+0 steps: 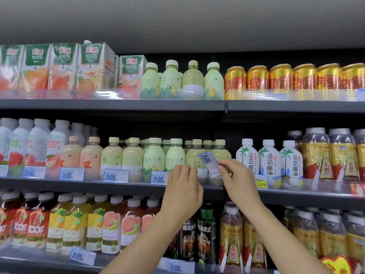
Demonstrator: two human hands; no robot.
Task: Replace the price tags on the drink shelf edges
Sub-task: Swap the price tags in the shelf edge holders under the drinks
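Right, up at the middle shelf edge [79, 184] now. Pinching a blue-and-white 6.00 price tag [209, 162] by its lower right corner in the right grip [235, 175], thumb and forefinger clamped on the paper. Holding it tilted, lifted off the clear strip [205, 180], in front of the pale green bottles [197, 155], not yet seated. Resting the left grip [183, 186] just left of it, fingertips up against the strip; cannot tell whether clenched on the plastic or merely pressing. Looks like the insertion step, aiming between the seated 6.00 tag [159, 177] on the left and the yellow 4.00 tag [261, 182] on the right. Plenty to go wrong: could crease or jam if fed in at this slant; could slip from so small a pinch and drop among the bottles; could land under the wrong drink if slid too far right.
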